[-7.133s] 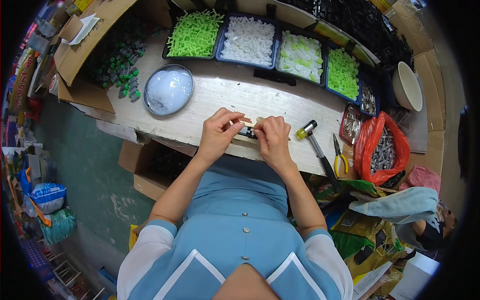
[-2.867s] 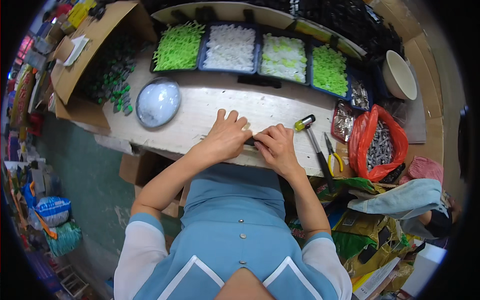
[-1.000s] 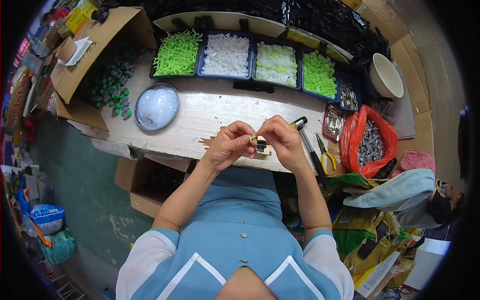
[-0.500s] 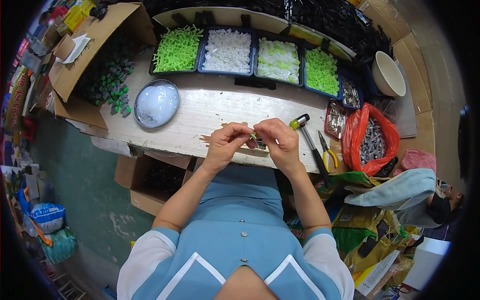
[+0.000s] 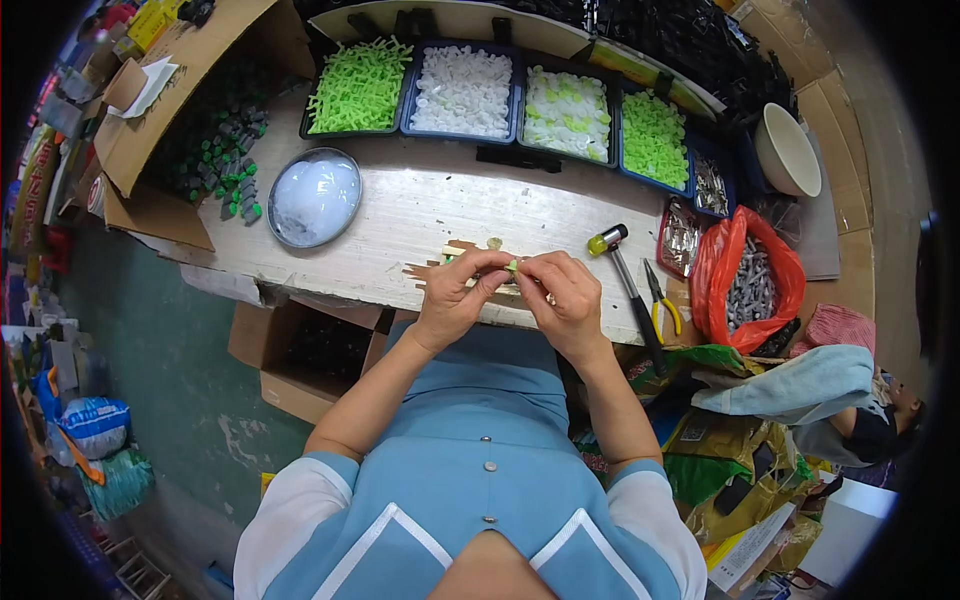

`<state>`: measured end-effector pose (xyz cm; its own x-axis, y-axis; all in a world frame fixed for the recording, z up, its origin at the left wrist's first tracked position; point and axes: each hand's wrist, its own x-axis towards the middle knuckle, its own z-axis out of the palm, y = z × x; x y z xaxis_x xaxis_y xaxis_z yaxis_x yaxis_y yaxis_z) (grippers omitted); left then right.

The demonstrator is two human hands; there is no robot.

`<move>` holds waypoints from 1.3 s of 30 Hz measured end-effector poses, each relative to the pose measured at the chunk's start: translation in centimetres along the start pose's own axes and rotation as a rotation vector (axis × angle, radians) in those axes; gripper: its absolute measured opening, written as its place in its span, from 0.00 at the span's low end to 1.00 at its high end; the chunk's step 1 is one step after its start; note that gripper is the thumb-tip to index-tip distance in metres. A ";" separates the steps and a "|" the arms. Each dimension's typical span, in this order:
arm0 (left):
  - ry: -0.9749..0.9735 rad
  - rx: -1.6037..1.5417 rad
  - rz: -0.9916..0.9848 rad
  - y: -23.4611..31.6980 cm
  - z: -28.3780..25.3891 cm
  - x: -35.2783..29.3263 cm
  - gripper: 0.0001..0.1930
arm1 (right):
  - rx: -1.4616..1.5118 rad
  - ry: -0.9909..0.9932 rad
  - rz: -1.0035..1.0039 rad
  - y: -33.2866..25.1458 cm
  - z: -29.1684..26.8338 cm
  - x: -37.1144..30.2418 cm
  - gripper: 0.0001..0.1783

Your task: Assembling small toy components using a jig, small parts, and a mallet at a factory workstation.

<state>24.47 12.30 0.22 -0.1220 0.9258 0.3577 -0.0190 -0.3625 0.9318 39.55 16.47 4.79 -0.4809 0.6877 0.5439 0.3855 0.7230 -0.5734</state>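
My left hand (image 5: 457, 298) and my right hand (image 5: 566, 303) meet above the front edge of the workbench. Between their fingertips is a small light-green plastic piece (image 5: 513, 266), pinched from both sides. Its lower part is hidden by my fingers. Under and behind the hands lies a small work spot with brown strips (image 5: 425, 272), partly covered by them. To the right of my right hand rest a hammer (image 5: 630, 290) with a yellow-and-black head and yellow-handled pliers (image 5: 657, 295).
Trays of light-green pieces (image 5: 358, 88), white pieces (image 5: 465, 92) and mixed pieces (image 5: 567, 115) line the back. A round dish (image 5: 335, 237) holds whitish gel. At right stands a red bag (image 5: 712, 275) of grey parts; at left, a cardboard box (image 5: 165, 110) with grey-green parts.
Both hands stay together with the green piece; their fingers have shifted slightly and the right hand has tilted over it. The whole view has moved a little.
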 end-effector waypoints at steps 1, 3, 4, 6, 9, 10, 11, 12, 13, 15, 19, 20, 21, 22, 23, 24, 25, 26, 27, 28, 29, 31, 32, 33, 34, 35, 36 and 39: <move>0.001 -0.001 -0.004 0.2 -0.2 0.1 0.08 | -0.030 0.001 -0.021 0.0 0.0 -0.1 0.08; 0.060 0.186 0.055 0.6 -0.9 0.5 0.08 | -0.058 -0.001 -0.038 0.3 0.1 -0.1 0.08; 0.081 0.298 0.091 0.4 -1.5 0.6 0.08 | -0.129 -0.047 -0.050 0.5 0.2 -0.1 0.07; 0.054 0.441 0.140 0.1 -2.2 0.7 0.07 | -0.197 -0.097 -0.059 0.9 0.6 -0.4 0.05; 0.002 0.584 0.161 -0.5 -2.3 0.4 0.06 | -0.271 -0.212 -0.071 1.5 1.3 -0.6 0.04; -0.019 0.620 0.146 -0.7 -2.1 0.1 0.06 | -0.295 -0.251 -0.074 1.6 1.5 -0.5 0.04; -0.041 0.655 0.131 -0.9 -2.0 0.0 0.06 | -0.319 -0.291 -0.078 1.8 1.7 -0.5 0.04; -0.041 0.654 0.130 -1.2 -1.9 -0.1 0.06 | -0.319 -0.293 -0.077 1.9 1.9 -0.4 0.04; -0.039 0.665 0.134 -1.5 -1.9 -0.2 0.07 | -0.328 -0.310 -0.093 2.1 2.2 -0.3 0.05; -0.038 0.673 0.138 -2.0 -1.7 -0.2 0.07 | -0.339 -0.328 -0.108 2.2 2.5 -0.1 0.05; -0.056 0.675 0.158 -2.3 -1.7 -0.2 0.06 | -0.369 -0.412 -0.130 2.1 2.7 0.6 0.05; -0.061 0.676 0.160 -2.3 -1.7 -0.2 0.06 | -0.367 -0.426 -0.133 2.0 2.7 0.8 0.05; -0.060 0.674 0.158 -2.2 -1.7 -0.1 0.06 | -0.367 -0.429 -0.132 1.9 2.7 1.0 0.05; -0.061 0.673 0.161 -2.1 -1.7 -0.1 0.06 | -0.349 -0.454 -0.131 1.9 2.7 1.2 0.05; -0.062 0.672 0.164 -2.1 -1.7 -0.1 0.06 | -0.331 -0.479 -0.130 1.9 2.7 1.4 0.04; -0.062 0.669 0.162 -2.2 -1.7 -0.1 0.06 | -0.332 -0.481 -0.129 1.9 2.8 1.5 0.04; -0.064 0.664 0.158 -2.3 -1.7 0.0 0.06 | -0.308 -0.503 -0.112 2.0 2.8 1.7 0.04; -0.067 0.660 0.155 -2.3 -1.7 0.0 0.06 | -0.285 -0.524 -0.094 1.9 2.7 1.8 0.04; -0.068 0.658 0.154 -2.2 -1.7 -0.2 0.06 | -0.286 -0.524 -0.093 1.9 2.8 1.7 0.04; -0.073 0.662 0.147 -2.2 -1.7 -0.2 0.06 | -0.264 -0.533 -0.085 1.9 2.9 1.7 0.04; -0.081 0.667 0.140 -2.1 -1.7 -0.2 0.06 | -0.243 -0.541 -0.076 2.0 2.9 1.7 0.04; -0.088 0.676 0.131 -2.1 -1.8 -0.2 0.06 | -0.231 -0.560 -0.055 2.7 2.5 1.7 0.05; -0.094 0.684 0.117 -2.1 -1.8 -0.1 0.06 | -0.216 -0.584 -0.033 3.0 2.1 1.6 0.06; -0.101 0.686 0.120 -2.0 -1.7 0.0 0.06 | -0.167 -0.524 -0.011 3.4 1.4 1.4 0.07; -0.101 0.688 0.096 -2.0 -1.7 0.2 0.06 | -0.116 -0.467 0.008 3.9 0.4 1.2 0.08; -0.093 0.697 0.075 -1.8 -1.6 0.0 0.06 | -0.143 -0.376 0.009 4.2 -1.1 1.2 0.09; -0.087 0.707 0.078 -1.5 -1.5 -0.1 0.06 | -0.077 -0.259 0.087 5.4 -2.6 0.4 0.09; -0.092 0.717 0.080 -1.5 -1.3 0.3 0.07 | -0.233 0.024 0.354 6.3 -10.3 0.0 0.08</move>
<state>23.14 12.98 -1.10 -0.0112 0.9162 0.4005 0.6453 -0.2993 0.7028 50.07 21.68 7.53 -0.2696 0.8954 0.3543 0.6925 0.4359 -0.5749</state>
